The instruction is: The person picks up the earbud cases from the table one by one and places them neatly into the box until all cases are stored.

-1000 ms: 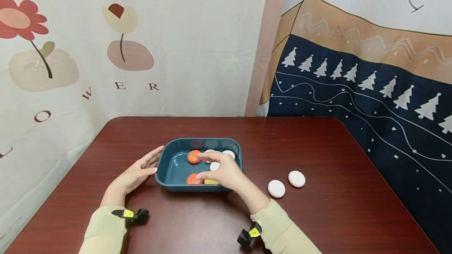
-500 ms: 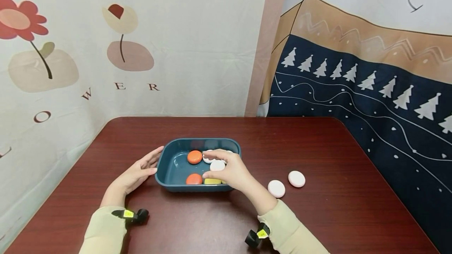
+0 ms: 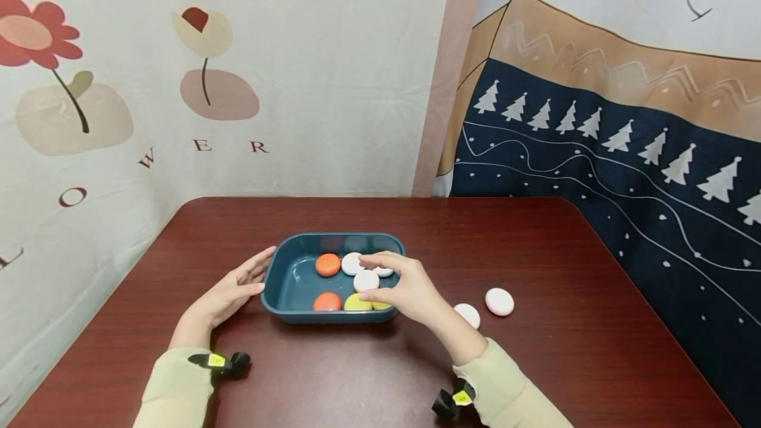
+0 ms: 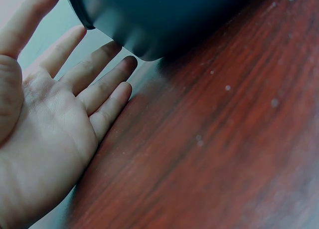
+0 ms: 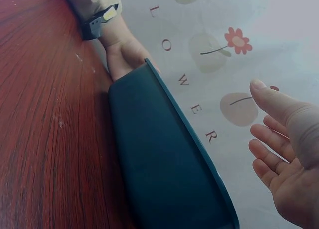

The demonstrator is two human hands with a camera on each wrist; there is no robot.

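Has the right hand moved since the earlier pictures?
Yes: the right hand has shifted rightward in the head view, toward the unmoved rightmost white disc.

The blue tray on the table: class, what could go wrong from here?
The right forearm could nudge the nearer loose white disc, which it partly hides in the head view. The left hand is open at one end of the blue tray, not wrapped around it, so a knock from the right hand might slide it.

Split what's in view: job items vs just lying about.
Likely job:
left hand, right hand
blue tray
in the tray: orange discs, yellow discs, white discs
loose white discs right of the tray

Likely incidental:
table, support only
wrist cameras
flower-print cloth, tree-print cloth
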